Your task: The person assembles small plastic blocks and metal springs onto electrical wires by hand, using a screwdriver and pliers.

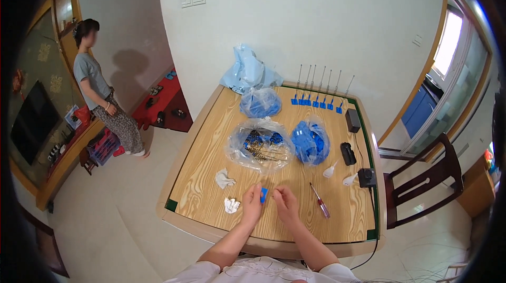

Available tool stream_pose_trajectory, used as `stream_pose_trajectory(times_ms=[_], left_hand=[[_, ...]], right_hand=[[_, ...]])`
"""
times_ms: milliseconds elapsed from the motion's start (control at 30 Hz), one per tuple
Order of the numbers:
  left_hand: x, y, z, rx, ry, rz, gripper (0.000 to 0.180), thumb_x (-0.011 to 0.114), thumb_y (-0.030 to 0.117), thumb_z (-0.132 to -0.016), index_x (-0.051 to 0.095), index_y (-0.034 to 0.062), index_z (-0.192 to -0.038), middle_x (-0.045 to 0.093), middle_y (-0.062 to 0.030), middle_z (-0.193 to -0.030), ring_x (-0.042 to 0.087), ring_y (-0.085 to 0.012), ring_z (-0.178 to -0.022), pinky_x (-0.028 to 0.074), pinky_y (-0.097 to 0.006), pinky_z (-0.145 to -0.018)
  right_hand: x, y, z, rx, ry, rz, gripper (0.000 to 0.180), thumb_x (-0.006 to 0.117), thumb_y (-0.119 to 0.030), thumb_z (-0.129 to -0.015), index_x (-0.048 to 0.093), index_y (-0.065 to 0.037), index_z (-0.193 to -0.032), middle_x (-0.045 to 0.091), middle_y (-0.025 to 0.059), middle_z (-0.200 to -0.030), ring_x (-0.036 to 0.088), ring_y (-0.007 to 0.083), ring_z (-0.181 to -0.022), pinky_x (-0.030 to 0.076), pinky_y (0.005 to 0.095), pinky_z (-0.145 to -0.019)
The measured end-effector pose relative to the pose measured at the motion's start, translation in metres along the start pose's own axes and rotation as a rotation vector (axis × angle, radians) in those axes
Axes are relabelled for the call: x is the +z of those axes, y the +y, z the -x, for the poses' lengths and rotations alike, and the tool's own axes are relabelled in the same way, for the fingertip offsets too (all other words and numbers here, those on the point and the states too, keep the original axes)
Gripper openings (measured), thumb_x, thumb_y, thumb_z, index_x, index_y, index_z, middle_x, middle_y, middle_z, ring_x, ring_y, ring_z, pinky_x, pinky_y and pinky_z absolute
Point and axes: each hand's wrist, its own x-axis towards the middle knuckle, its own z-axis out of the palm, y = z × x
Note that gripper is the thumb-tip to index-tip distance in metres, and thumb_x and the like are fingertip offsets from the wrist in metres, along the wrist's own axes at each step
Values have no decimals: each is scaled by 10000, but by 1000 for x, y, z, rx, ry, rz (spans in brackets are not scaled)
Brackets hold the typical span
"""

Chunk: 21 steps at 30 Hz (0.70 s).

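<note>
My left hand [252, 206] pinches a small flat blue plastic piece [264, 194] over the near middle of the table. Close beside it, my right hand [286, 205] has its fingertips pressed together; whatever they hold is too small to make out. Just beyond my hands lies an open see-through bag [232, 152] with thin metal spring rods [258, 151] and blue parts in it. To its right sits another bag of blue pieces [311, 143]. A screwdriver [319, 200] with a reddish see-through handle rests to the right of my right hand.
Two crumpled tissues [224, 178] lie left of my hands. Several blue blocks with upright spring rods [316, 104] line the back edge. Bags [261, 102] stand behind. At right are black boxes [352, 120], white nozzled items [329, 170] and a chair [427, 183]. A person [100, 82] stands far left.
</note>
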Motion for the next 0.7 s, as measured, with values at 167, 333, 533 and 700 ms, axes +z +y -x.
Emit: stream_pose_trajectory(times_ms=[167, 333, 533, 700], left_hand=[[-3, -8, -2, 27, 35, 32, 331, 441, 233, -958, 418, 63, -674, 370, 33, -605, 334, -48, -569, 297, -234, -494], [1, -6, 0, 125, 30, -39, 324, 449, 207, -954, 394, 43, -680, 361, 24, -615, 327, -59, -598, 301, -239, -509], [-3, -2, 2, 170, 8, -193, 323, 456, 203, -949, 396, 43, -675, 364, 1, -601, 331, -62, -588, 306, -240, -504], [-3, 0, 1, 209, 11, -228, 324, 483, 201, -937, 400, 42, -666, 371, -5, -587, 343, -66, -582, 312, -246, -501]], right_hand=[[13, -13, 4, -122, -119, -12, 101, 626, -42, -815, 556, -17, -885, 563, 36, -794, 539, 101, -753, 445, 238, -707], [15, -25, 5, -120, -66, 125, 71, 615, -19, -811, 555, -1, -844, 564, 40, -754, 542, 95, -755, 445, 239, -718], [10, -6, 3, -68, -64, 127, 99, 548, -79, -875, 577, 8, -839, 565, 59, -747, 537, 116, -724, 435, 253, -671], [9, 5, 5, -6, -79, -26, 165, 500, -119, -913, 580, 13, -857, 582, 60, -772, 547, 111, -738, 438, 252, -680]])
